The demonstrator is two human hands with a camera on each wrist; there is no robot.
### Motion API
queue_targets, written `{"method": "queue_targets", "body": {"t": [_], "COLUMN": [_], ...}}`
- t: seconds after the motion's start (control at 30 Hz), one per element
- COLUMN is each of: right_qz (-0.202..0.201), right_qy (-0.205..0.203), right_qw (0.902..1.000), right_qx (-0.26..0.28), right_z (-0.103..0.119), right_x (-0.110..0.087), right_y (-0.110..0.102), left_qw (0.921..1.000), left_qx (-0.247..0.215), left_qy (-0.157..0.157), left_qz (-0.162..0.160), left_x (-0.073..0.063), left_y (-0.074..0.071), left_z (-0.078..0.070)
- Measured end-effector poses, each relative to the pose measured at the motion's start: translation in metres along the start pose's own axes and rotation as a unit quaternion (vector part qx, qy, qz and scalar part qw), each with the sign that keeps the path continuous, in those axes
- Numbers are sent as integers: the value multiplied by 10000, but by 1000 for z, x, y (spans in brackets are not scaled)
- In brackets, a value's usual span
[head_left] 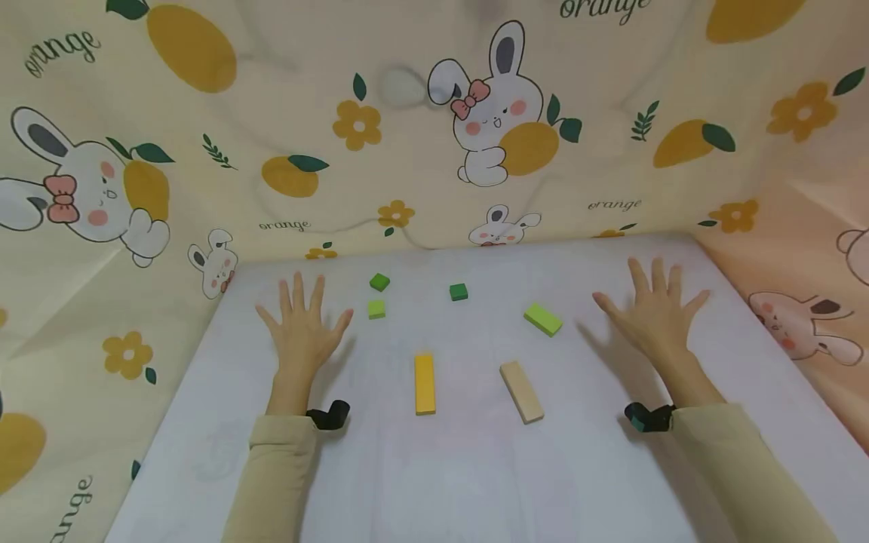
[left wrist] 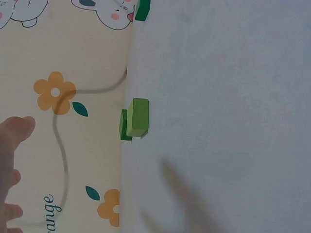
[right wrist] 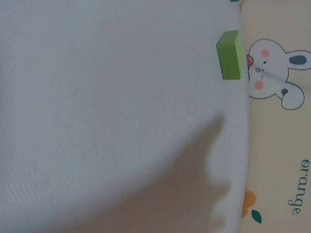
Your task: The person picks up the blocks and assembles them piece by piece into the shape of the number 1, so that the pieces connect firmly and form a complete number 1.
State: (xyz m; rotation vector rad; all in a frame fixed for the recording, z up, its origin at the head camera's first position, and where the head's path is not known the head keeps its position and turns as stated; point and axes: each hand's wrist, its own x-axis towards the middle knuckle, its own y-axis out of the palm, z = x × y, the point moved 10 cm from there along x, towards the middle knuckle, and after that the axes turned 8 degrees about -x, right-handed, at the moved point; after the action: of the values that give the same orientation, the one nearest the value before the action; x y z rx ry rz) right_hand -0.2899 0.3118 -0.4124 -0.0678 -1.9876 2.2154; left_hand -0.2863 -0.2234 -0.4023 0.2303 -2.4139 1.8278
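Observation:
My left hand is held over the left of the white table with its fingers spread and nothing in it. On the right, my right hand is spread the same way, also holding nothing. Nearest the left hand lie a light green cube and a green block behind it. A light green oblong block lies left of the right hand. Between the hands are a dark green block, a yellow bar and a plain wooden bar. Only the left fingertips show in the left wrist view.
The white table ends at the back against a cream cloth printed with rabbits and oranges, which also hangs along both sides. Black wrist cameras sit on both wrists. Hand shadows fall on the tabletop.

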Motion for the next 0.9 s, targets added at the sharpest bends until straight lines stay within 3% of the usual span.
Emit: {"method": "queue_targets", "body": {"t": [0.2,0.4,0.63,0.9], "right_qz": [-399,-990,-984,-797], "right_qy": [-88,-191,-288,-518], "right_qw": [9982,9897,9806,9733], "right_qx": [444,1014,1673,2090], "right_z": [4,11,20,29], "right_x": [-7,-13,-24,-33], "right_y": [-6,-19,-19,-16], "left_qw": [9997,9941,9707,9477], "left_qx": [-38,-607,-1575,-2323], "left_qy": [220,772,1602,2139], "left_qz": [-75,-465,-853,-471], "left_x": [-7,-16,-30,-42], "left_y": [2,-5,-10,-6], "left_z": [-6,-25,-53,-80]}}
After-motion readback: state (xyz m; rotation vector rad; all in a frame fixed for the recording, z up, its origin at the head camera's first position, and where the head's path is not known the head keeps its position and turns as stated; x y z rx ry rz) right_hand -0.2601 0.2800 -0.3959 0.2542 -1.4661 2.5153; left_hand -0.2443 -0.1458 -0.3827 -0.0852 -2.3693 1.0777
